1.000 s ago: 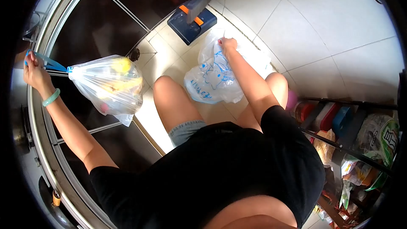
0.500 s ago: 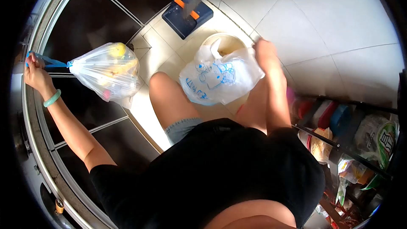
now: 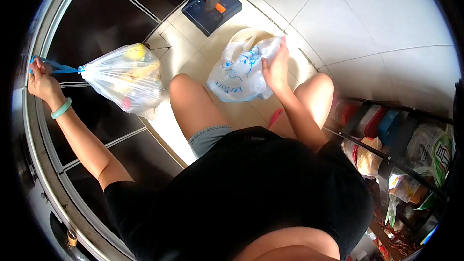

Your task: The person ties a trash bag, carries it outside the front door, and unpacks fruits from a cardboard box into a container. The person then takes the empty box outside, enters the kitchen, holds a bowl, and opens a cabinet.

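Note:
My left hand (image 3: 40, 78) is closed around the blue drawstring (image 3: 63, 67) of a full garbage bag (image 3: 126, 78), which hangs gathered at its neck. Yellow and pink bits show through its translucent white plastic. Between my knees, my right hand (image 3: 276, 67) grips the right edge of a white plastic bag (image 3: 239, 75) with blue cartoon printing. That bag looks loose and crumpled, and covers most of a cream round bin (image 3: 251, 34) whose far rim shows behind it. Whether the bag is inside the bin or only over it, I cannot tell.
A dark dustpan with an orange stripe (image 3: 211, 12) stands on the tiled floor beyond the bin. Dark cabinet doors (image 3: 96, 14) line the left side. To the right is a black rack (image 3: 386, 157) with packages and containers, below a white tiled wall (image 3: 382, 14).
My right hand has moved left and inward, drawing the printed bag's right edge with it, so the bag is narrower. The garbage bag has shifted slightly; my left hand still holds its drawstring.

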The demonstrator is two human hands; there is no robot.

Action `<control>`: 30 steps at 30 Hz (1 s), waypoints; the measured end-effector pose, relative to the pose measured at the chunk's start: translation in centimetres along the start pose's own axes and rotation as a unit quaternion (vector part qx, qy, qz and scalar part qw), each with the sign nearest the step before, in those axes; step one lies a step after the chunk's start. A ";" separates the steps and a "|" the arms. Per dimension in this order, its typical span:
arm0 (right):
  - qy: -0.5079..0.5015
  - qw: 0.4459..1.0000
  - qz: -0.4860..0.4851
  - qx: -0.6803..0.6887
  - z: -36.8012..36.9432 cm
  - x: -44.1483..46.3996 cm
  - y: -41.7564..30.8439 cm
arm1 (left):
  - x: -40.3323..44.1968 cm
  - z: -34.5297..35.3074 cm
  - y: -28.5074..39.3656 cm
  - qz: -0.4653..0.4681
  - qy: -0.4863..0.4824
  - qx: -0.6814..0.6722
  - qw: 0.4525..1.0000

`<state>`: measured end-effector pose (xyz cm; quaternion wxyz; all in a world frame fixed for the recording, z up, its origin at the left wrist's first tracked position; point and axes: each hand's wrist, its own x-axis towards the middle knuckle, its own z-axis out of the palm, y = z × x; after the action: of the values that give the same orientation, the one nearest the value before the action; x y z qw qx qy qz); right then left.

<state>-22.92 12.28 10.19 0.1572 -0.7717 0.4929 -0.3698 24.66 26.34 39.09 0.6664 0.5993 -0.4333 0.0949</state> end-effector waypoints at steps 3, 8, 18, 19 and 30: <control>-0.193 0.974 0.095 -0.072 6.2 0.6 3.2 | 0.7 -0.5 -0.5 -0.011 -0.034 -0.046 0.998; -0.494 0.865 0.002 -0.085 18.7 1.7 13.3 | 1.2 -0.1 0.0 -0.017 -0.048 -0.034 0.998; -0.271 0.937 0.009 -0.221 4.8 4.9 1.6 | -0.2 0.3 1.2 0.000 -0.033 -0.004 0.999; -0.260 0.952 -0.008 -0.161 4.0 3.4 -0.5 | -0.4 0.7 1.3 0.002 -0.026 0.005 1.000; -0.306 0.923 -0.167 -0.161 11.4 3.9 1.6 | -2.1 1.2 2.0 -0.023 0.011 0.061 0.998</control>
<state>-14.71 6.76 3.12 0.1097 -0.9334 0.3377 -0.0525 21.54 26.66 38.95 0.6351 0.6477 -0.4056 0.1127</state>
